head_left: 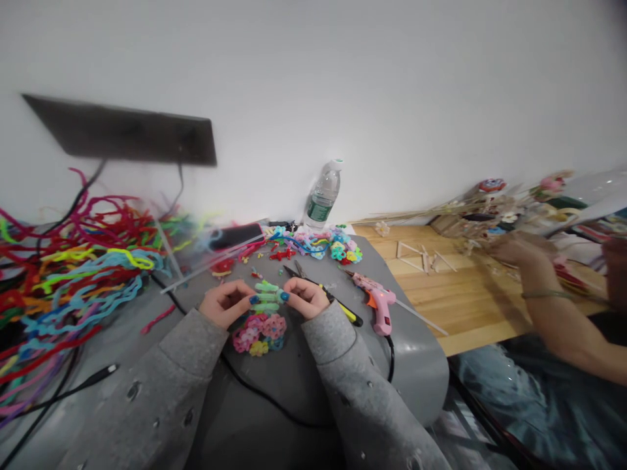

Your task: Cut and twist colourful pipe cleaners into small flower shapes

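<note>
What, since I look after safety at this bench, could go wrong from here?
1. The pink glue gun lies near the right hand; if hot, which I can't tell, it could burn someone reaching past.
2. The yellow-and-black tool lies partly behind that hand; a pointed end shows, so a careless reach might bring a prick.
3. The black cable crosses the table between the grey sleeves; either might snag it.

Flower cluster (259, 331) left of glue gun (383, 303)
</note>
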Motion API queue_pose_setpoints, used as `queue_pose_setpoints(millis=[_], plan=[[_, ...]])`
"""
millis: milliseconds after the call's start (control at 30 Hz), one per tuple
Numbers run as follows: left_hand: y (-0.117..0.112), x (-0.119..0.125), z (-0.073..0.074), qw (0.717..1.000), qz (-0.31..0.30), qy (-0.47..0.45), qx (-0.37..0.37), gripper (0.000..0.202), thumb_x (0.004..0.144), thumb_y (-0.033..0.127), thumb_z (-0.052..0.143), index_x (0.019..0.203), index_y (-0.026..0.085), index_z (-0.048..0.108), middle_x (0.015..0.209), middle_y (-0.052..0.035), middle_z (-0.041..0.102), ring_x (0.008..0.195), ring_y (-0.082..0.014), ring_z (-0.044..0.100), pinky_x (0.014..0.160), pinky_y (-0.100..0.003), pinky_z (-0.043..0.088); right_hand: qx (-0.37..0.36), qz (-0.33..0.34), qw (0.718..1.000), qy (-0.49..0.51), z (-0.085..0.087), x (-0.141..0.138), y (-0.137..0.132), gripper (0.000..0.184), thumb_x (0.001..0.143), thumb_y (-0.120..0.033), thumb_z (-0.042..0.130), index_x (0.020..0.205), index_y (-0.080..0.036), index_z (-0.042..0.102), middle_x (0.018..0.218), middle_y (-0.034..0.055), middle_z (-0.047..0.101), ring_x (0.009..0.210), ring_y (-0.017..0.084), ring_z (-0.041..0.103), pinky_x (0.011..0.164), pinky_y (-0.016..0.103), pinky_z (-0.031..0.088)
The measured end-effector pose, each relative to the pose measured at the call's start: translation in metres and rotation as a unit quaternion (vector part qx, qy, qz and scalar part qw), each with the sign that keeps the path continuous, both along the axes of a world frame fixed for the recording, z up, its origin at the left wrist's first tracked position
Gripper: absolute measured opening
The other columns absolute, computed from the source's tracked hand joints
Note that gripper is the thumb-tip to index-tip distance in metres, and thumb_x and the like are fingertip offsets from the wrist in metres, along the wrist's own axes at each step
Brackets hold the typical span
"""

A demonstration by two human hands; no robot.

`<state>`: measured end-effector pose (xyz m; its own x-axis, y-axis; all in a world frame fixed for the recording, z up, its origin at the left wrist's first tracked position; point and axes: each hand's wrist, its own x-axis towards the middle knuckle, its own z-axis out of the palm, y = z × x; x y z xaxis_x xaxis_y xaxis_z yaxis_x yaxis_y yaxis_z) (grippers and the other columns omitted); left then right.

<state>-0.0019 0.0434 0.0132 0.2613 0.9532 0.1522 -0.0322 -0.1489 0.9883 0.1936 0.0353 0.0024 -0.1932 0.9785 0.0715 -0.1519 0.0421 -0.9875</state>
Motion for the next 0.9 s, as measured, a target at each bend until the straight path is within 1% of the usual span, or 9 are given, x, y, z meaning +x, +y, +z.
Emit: queue_pose_setpoints(millis=[167,367,533,767,900], plan=[[-0.0006,0.0001,0.0025,1.0,0.011,0.016,-0.012,0.03,0.067,0.045,0.071,0.069,0.015,0.068,0.058,-0.0006,0.062,0.054,-0.0109,0.054,0.051,-0.02,0.044,-0.006,-0.005,1.0,0.003,-0.0033,0.0035,0.0019,0.036,0.065,-0.049,0.072,0.07,-0.017,0.058,0.057,-0.0034,0.05,0.05,0.008,0.04,0.049,0.021,0.032],[-0.0019,0.0009,0.0064,0.999,0.015,0.028,-0.019,0.029,0.067,0.043,0.071,0.069,0.015,0.068,0.057,-0.0003,0.062,0.054,-0.0107,0.054,0.051,-0.02,0.044,-0.007,0.009,1.0,0.007,-0.004,0.0045,0.002,0.035,0.065,-0.048,0.073,0.07,-0.017,0.059,0.055,-0.0037,0.05,0.049,0.007,0.041,0.048,0.021,0.033],[-0.0019,0.0011,0.0059,0.999,0.019,0.02,-0.029,0.029,0.066,0.043,0.072,0.069,0.015,0.068,0.059,-0.0011,0.063,0.055,-0.0118,0.056,0.053,-0.021,0.046,-0.009,0.0,1.0,0.007,-0.0037,0.0039,0.0014,0.037,0.064,-0.051,0.072,0.07,-0.017,0.059,0.057,-0.0031,0.051,0.05,0.008,0.041,0.049,0.022,0.033],[-0.0014,0.0003,0.005,0.999,0.016,0.03,-0.02,0.027,0.067,0.041,0.071,0.069,0.015,0.068,0.058,-0.0006,0.063,0.054,-0.0111,0.055,0.052,-0.02,0.044,0.003,0.016,1.0,-0.003,-0.0011,0.0046,0.0009,0.035,0.066,-0.049,0.072,0.07,-0.017,0.058,0.055,-0.004,0.05,0.049,0.007,0.041,0.048,0.021,0.033],[-0.0012,0.0005,0.0042,0.999,0.013,0.027,-0.023,0.028,0.067,0.043,0.071,0.069,0.015,0.068,0.058,-0.0005,0.062,0.053,-0.0106,0.054,0.052,-0.02,0.044,-0.001,0.011,1.0,-0.001,-0.0001,0.0041,-0.0001,0.036,0.065,-0.05,0.072,0.07,-0.017,0.058,0.055,-0.0039,0.049,0.049,0.007,0.04,0.049,0.021,0.032]])
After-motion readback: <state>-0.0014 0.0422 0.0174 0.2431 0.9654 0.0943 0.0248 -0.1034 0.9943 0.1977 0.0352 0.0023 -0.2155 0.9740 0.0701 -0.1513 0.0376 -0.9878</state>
